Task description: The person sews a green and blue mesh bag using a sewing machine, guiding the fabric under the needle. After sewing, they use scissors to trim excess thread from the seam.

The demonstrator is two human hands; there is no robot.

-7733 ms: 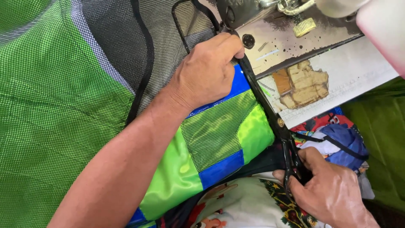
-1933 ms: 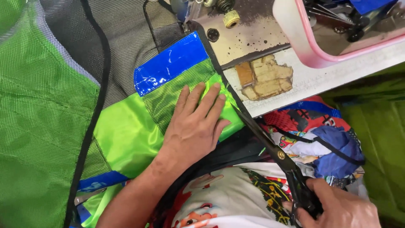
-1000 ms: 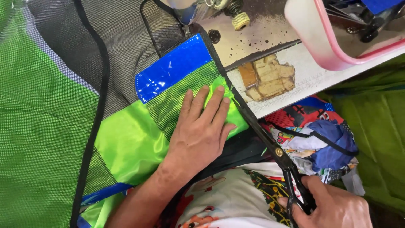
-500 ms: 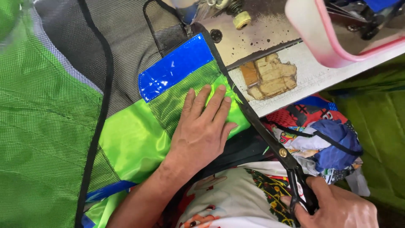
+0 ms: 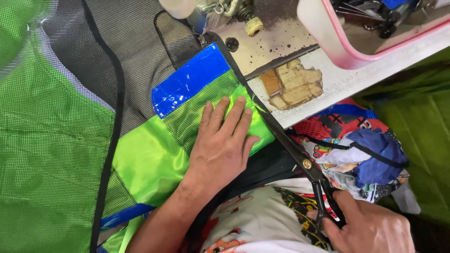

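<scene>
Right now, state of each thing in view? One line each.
left hand: flat, fingers spread, pressing the green fabric panel
right hand: gripping the scissors by the handles
scissors: blades nearly closed along the panel's edge
blue reflective strip: flat, on the panel
pink tray: upright on the table

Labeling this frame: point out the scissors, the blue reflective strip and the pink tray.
scissors (image 5: 307, 164), head view, on the brass pivot screw.
blue reflective strip (image 5: 190, 79), head view, middle of the glossy band.
pink tray (image 5: 328, 40), head view, on its near left wall.
</scene>
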